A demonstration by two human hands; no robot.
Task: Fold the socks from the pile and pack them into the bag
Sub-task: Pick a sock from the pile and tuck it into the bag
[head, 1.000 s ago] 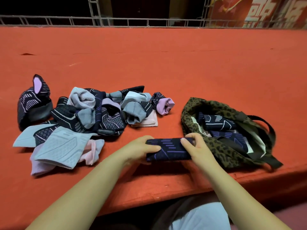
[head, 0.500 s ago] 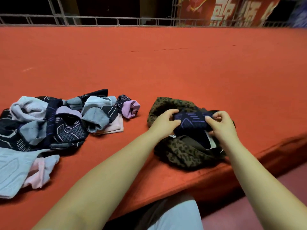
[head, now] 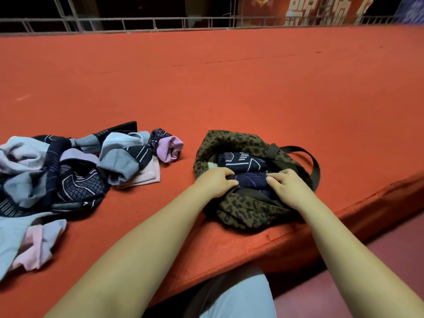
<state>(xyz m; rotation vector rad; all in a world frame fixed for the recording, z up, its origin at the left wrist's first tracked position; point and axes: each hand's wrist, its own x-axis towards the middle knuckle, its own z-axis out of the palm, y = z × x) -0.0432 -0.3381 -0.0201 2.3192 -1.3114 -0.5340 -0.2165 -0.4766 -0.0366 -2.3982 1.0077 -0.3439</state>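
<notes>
Looking down from the head view, both hands were inside the mouth of the leopard-print bag (head: 243, 205), which lay near the front edge of the red-orange table (head: 229, 88).

The left hand (head: 215, 181) had its fingers curled over the left end of a folded navy sock with purple lines (head: 251, 181), gripping it. The right hand (head: 285, 182) held the sock's right end, thumb on top and fingers curled round it. The sock sat low in the bag's opening, between the 2 hands, touching the bag's near wall.

Just behind it in the bag lay another folded navy sock with white lines (head: 243, 160). A pale scrap (head: 212, 165) showed at the bag's left inner edge; what it was could not be told. The bag's dark strap (head: 315, 165) looped out to the right, resting on the table.

The sock pile (head: 68, 173) was spread on the table well to the left of the bag, apart from it: a tangle of navy patterned, grey-blue and pale pink pieces. A rolled sock with a lilac cuff (head: 168, 146) was the pile's nearest piece to the bag. A flat pale pink piece (head: 146, 174) lay under the grey ones.

A metal railing (head: 160, 22) ran along the table's far edge, with a red banner (head: 321, 10) beyond it at the upper right.
</notes>
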